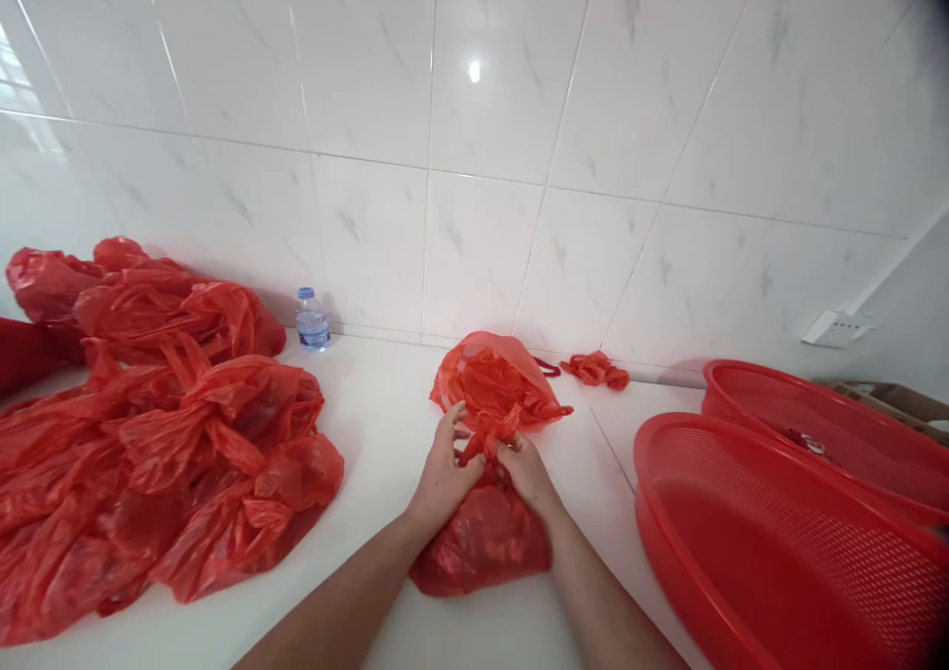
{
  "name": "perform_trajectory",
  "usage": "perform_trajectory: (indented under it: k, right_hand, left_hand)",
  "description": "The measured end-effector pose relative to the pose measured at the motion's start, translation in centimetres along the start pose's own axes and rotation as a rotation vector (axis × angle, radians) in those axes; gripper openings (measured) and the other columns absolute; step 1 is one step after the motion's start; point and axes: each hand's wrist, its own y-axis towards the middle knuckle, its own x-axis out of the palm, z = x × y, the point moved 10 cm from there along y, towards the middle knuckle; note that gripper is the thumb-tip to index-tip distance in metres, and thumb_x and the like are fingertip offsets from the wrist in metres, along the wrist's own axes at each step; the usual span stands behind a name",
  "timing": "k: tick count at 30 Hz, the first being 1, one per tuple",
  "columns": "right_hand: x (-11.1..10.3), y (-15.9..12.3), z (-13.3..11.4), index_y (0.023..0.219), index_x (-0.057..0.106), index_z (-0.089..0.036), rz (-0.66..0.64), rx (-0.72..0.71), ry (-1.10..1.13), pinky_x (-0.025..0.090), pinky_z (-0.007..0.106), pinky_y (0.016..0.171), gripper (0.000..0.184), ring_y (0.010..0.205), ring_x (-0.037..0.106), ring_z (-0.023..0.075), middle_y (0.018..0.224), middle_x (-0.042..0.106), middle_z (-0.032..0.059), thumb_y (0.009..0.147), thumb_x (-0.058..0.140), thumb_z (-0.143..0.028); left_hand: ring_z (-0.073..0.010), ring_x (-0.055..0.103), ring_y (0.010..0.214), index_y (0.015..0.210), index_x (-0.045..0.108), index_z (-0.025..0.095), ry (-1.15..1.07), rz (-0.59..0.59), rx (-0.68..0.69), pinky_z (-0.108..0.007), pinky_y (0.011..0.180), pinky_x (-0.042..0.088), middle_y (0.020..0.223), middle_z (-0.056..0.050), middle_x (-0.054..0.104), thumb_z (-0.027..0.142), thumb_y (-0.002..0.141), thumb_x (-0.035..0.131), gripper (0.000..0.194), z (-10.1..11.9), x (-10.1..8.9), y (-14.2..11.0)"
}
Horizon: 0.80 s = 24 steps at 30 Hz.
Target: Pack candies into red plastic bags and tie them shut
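A filled red plastic bag [485, 542] rests on the white counter in front of me, its neck gathered and twisted at the top. My left hand [447, 467] pinches the left side of that neck between thumb and fingers. On the other side, my right hand [528, 472] grips the neck too, its fingers partly hidden behind the plastic. What is inside the bag shows only as dark red and pale lumps. Just behind my hands lies a second, loosely puffed red plastic bag [493, 369].
Several knotted red bags [185, 453] are heaped at the left. A small water bottle [312, 320] stands by the tiled wall. A crumpled red bag [597, 370] lies right of centre. Two red plastic baskets [667, 431] occupy the right, near a cardboard box [897, 401] and a wall socket [836, 328].
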Motion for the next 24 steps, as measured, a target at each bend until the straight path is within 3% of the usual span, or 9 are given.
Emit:
perform_trajectory:
  k: [2, 4, 6, 9, 14, 17, 20, 24]
  right_hand:
    - [-0.1, 0.1, 0.1, 0.077, 0.055, -0.020, -0.004, 0.001, -0.001, 0.025, 0.021, 0.038, 0.025, 0.035, 0.034, 0.0073, 0.039, 0.044, -0.0093, 0.072, 0.066, -0.041]
    - [0.1, 0.0, 0.1, 0.078, 0.055, -0.020, -0.026, 0.004, 0.004, 0.027, 0.021, 0.040, 0.023, 0.037, 0.039, 0.0083, 0.043, 0.049, -0.0071, 0.073, 0.064, -0.040]
    - [0.4, -0.2, -0.1, 0.078, 0.055, -0.019, -0.053, 0.008, 0.014, 0.028, 0.021, 0.041, 0.021, 0.039, 0.041, 0.0088, 0.045, 0.052, -0.0057, 0.073, 0.062, -0.038]
    - [0.6, -0.7, -0.7, 0.084, 0.056, -0.020, -0.082, -0.005, 0.057, 0.029, 0.021, 0.043, 0.023, 0.041, 0.043, 0.0093, 0.050, 0.056, -0.0035, 0.076, 0.057, -0.041]
    - [0.6, -1.5, -1.1, 0.105, 0.055, -0.020, -0.130, 0.033, 0.171, 0.029, 0.022, 0.044, 0.048, 0.040, 0.041, 0.0096, 0.055, 0.060, -0.0010, 0.082, 0.043, -0.061]
    - [0.3, -1.4, -1.3, 0.088, 0.057, -0.020, -0.138, -0.003, 0.117, 0.030, 0.023, 0.046, 0.052, 0.040, 0.036, 0.0079, 0.056, 0.058, -0.0017, 0.078, 0.043, -0.069]
    - [0.2, -1.2, -1.5, 0.066, 0.046, -0.021, -0.135, -0.051, 0.000, 0.028, 0.023, 0.046, 0.044, 0.041, 0.033, 0.0072, 0.048, 0.045, -0.0070, 0.069, 0.061, -0.063]
    - [0.4, -1.1, -1.4, 0.065, 0.039, -0.021, -0.123, -0.026, -0.060, 0.027, 0.021, 0.046, 0.043, 0.045, 0.034, 0.0067, 0.050, 0.043, -0.0100, 0.059, 0.077, -0.041]
  left_hand:
    - [-0.0230, 0.048, 0.116, 0.138, 0.029, 0.028, 0.242, 0.010, 0.192, -0.040, 0.092, 0.044, 0.138, -0.010, 0.040, 0.012, 0.073, 0.056, 0.072, 2.6, -0.3, -0.6]
    - [-0.0256, 0.036, 0.129, 0.138, 0.034, 0.030, 0.455, -0.030, 0.371, -0.044, 0.101, 0.036, 0.145, -0.008, 0.032, 0.010, 0.073, 0.056, 0.071, 4.6, 0.2, -1.3]
    - [-0.0253, 0.039, 0.126, 0.129, 0.047, 0.029, 0.583, -0.069, 0.459, -0.044, 0.102, 0.036, 0.139, -0.007, 0.041, 0.012, 0.077, 0.055, 0.056, 5.2, 0.7, -1.5]
    - [-0.0224, 0.054, 0.106, 0.112, 0.059, 0.025, 0.644, -0.063, 0.465, -0.040, 0.092, 0.043, 0.113, -0.007, 0.060, 0.018, 0.081, 0.056, 0.032, 4.7, 0.5, -1.2]
    - [-0.0189, 0.058, 0.084, 0.092, 0.062, 0.021, 0.695, -0.025, 0.439, -0.035, 0.081, 0.045, 0.090, -0.004, 0.064, 0.017, 0.081, 0.056, 0.014, 4.2, 0.0, -0.9]
    - [-0.0180, 0.057, 0.079, 0.082, 0.060, 0.020, 0.750, -0.019, 0.424, -0.034, 0.078, 0.043, 0.082, -0.003, 0.063, 0.012, 0.079, 0.054, 0.011, 4.0, 0.0, -0.9]
    - [-0.0175, 0.055, 0.077, 0.080, 0.059, 0.020, 0.791, -0.002, 0.442, -0.033, 0.077, 0.041, 0.079, -0.002, 0.061, 0.009, 0.078, 0.053, 0.013, 4.3, -0.1, -0.9]
    - [-0.0163, 0.054, 0.075, 0.079, 0.059, 0.020, 0.847, -0.001, 0.535, -0.033, 0.078, 0.040, 0.077, -0.002, 0.060, 0.012, 0.083, 0.051, 0.011, 5.4, 0.4, -1.5]
